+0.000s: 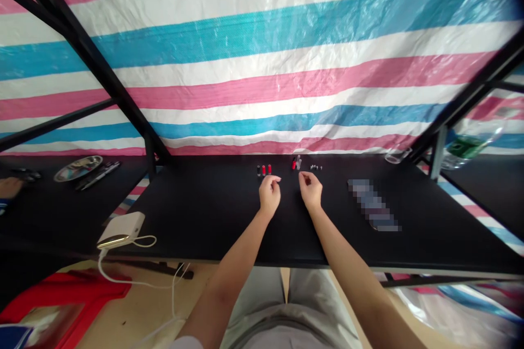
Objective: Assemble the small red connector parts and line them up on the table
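1. Two bare hands, the left hand (269,194) and right hand (310,190), half-curled, hold nothing visible.
2. Three small upright cylinders, one black (258,170) and two red (266,169), stand just beyond the left hand on the black worktop (204,218).
3. One red piece (293,163), one clear piece (298,162) and several tiny silver pieces (315,167) lie beyond the right hand, too small to make out.

A pink, white and blue striped plastic tarp (262,54) is hanging behind the black desk (196,212), and a white power bank (121,230) is sitting near its edge, trailing a white cable (123,282).
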`<state>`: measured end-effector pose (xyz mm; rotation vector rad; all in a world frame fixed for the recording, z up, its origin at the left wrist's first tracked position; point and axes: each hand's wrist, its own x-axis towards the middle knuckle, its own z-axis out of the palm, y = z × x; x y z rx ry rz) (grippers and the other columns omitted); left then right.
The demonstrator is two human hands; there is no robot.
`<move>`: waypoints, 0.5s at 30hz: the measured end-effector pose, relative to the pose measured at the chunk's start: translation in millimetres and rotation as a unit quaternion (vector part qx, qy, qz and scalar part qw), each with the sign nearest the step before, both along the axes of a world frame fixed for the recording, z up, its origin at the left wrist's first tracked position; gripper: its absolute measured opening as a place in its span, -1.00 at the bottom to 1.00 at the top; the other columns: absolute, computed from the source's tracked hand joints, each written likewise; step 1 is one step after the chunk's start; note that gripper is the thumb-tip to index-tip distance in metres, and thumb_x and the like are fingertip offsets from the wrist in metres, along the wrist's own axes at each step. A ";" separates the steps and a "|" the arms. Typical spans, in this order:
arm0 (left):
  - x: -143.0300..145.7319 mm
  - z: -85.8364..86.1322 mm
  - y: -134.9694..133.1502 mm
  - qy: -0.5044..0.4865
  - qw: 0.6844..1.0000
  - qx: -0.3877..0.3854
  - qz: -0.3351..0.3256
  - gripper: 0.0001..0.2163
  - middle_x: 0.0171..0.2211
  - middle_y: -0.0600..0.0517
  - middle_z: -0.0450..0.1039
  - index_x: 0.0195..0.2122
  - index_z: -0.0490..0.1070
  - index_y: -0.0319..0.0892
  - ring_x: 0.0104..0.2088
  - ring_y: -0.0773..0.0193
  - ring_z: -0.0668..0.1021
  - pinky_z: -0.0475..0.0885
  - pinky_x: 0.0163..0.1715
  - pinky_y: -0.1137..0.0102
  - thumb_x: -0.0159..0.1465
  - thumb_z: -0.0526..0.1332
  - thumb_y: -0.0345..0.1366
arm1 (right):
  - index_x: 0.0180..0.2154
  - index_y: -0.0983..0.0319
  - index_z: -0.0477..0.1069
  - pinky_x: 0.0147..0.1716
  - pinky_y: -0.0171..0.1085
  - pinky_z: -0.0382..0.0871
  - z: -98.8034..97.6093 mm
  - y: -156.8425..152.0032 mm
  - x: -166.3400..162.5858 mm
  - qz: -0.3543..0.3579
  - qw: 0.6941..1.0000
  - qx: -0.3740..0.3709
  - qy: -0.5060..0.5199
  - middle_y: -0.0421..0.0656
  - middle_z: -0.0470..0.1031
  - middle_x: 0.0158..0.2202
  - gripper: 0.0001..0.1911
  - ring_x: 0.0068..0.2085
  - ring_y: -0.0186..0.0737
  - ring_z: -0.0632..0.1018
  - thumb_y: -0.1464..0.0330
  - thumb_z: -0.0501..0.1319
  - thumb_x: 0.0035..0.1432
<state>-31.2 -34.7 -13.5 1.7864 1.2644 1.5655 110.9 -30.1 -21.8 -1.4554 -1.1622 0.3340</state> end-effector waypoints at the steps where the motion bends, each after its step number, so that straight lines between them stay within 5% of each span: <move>1: 5.9 -0.4 1.0 0.039 0.998 -0.001 -0.042 -0.78 -0.34 0.00 0.45 -0.33 0.41 -0.15 -0.35 0.32 0.48 0.40 -0.32 0.41 0.13 0.01 -0.49 | -0.29 0.31 0.42 -0.36 -0.32 0.33 -2.3 -2.1 3.5 -0.015 1.000 0.000 0.026 -0.11 0.47 -0.42 -0.64 -0.42 -0.29 0.45 0.17 0.05 0.07; 5: 27.5 -5.6 17.1 0.142 0.980 -0.052 -0.133 -0.59 -0.23 -0.02 0.45 -0.01 0.29 -0.12 -0.33 0.30 0.48 0.40 -0.21 0.33 0.09 0.08 -0.50 | -0.29 0.33 0.41 -0.35 -0.29 0.36 -8.8 -0.4 10.4 -0.036 0.995 -0.017 0.094 -0.08 0.47 -0.41 -0.61 -0.41 -0.26 0.47 0.14 0.08 0.04; 15: 60.6 -3.0 52.7 0.208 0.978 0.003 -0.030 -0.40 -0.27 -0.09 0.37 0.15 0.08 -0.17 -0.20 0.14 0.43 0.32 -0.17 0.30 0.04 0.13 -0.52 | -0.31 0.33 0.42 -0.35 -0.27 0.38 -12.6 3.5 12.1 -0.030 0.993 -0.025 0.115 -0.07 0.48 -0.42 -0.61 -0.41 -0.25 0.48 0.13 0.10 0.00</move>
